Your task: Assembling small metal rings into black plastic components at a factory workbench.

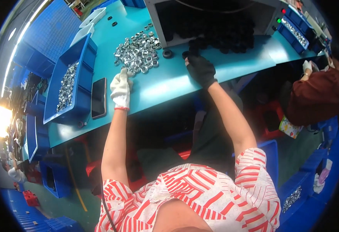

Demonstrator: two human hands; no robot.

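My left hand [120, 89], in a white knit glove with a red cuff, is at the near edge of a pile of shiny metal rings [141, 54]. Its fingers are pinched together at the rings; what lies between them is too small to make out. My right hand [201, 70] wears a black glove with a bare fingertip showing. Thumb and fingers close on a black ring [185, 54], beside a heap of black rings [231, 42] that spills from a grey box-shaped machine. A single black ring [167, 53] lies between the two hands.
The teal table [165, 87] holds a phone [99, 97] and a blue bin [85, 81] of metal rings on my left. The machine's grey housing [156, 23] stands ahead. Blue trays [293, 34] sit at the far right, where a co-worker in brown [312, 92] is seated.
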